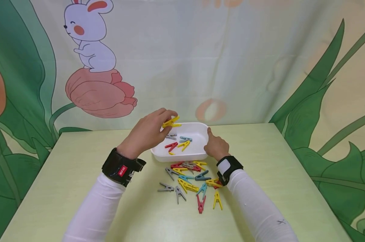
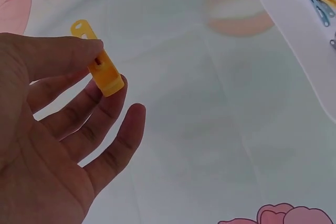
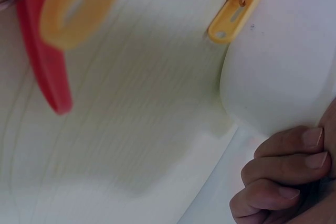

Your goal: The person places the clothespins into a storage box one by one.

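Observation:
My left hand (image 1: 149, 131) pinches a yellow clothespin (image 1: 171, 122) between thumb and fingers, above the left side of a white plastic tray (image 1: 182, 157). In the left wrist view that clothespin (image 2: 106, 74) sits at the thumb tip, the other fingers spread loosely. At the tray's right end my right hand (image 1: 217, 147) grips the rim; in the right wrist view its fingers (image 3: 286, 169) are curled against the wall. Inside the tray lie a red clothespin (image 1: 171, 146), a yellow one (image 1: 185, 145), a blue one (image 1: 186, 138) and grey ones (image 1: 171, 136), partly hidden by my left hand.
Several loose clothespins in red, yellow, grey and blue lie heaped on the table (image 1: 88, 161) in front of the tray, among them a red one (image 1: 201, 204) and a grey one (image 1: 166, 187). A printed cloth (image 1: 170, 67) hangs behind the table's back edge.

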A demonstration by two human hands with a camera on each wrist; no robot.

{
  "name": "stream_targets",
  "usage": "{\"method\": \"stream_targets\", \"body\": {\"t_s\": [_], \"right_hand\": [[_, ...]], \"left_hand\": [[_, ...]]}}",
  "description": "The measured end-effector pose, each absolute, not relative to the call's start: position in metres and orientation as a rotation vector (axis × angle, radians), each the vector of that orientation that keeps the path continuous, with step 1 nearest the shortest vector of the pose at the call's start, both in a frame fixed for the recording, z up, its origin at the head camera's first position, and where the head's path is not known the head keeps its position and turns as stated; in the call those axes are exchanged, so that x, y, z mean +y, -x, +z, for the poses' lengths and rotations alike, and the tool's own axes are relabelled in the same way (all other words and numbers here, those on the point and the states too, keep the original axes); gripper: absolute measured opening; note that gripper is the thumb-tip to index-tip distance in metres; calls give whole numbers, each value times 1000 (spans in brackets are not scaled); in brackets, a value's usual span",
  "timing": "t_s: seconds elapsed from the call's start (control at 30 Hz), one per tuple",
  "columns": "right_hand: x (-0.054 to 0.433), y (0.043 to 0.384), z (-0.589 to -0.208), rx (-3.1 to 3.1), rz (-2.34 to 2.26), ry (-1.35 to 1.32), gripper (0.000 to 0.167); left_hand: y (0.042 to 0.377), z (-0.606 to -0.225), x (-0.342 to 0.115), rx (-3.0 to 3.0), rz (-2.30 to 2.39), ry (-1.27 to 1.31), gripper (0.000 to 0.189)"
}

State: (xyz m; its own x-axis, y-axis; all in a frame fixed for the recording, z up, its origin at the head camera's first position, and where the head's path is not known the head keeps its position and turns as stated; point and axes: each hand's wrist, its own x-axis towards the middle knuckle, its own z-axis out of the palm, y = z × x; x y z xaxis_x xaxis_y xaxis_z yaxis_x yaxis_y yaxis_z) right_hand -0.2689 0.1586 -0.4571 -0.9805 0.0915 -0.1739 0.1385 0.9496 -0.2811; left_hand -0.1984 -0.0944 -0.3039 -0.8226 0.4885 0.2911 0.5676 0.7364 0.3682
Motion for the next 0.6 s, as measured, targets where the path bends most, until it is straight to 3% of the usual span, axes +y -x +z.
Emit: {"method": "stream_targets", "body": {"t_s": [0.6], "right_hand": [[157,270,-459,2955,-432,-192,84]], "left_hand": [[237,-321,-74,-2868,-758,714,42]]}}
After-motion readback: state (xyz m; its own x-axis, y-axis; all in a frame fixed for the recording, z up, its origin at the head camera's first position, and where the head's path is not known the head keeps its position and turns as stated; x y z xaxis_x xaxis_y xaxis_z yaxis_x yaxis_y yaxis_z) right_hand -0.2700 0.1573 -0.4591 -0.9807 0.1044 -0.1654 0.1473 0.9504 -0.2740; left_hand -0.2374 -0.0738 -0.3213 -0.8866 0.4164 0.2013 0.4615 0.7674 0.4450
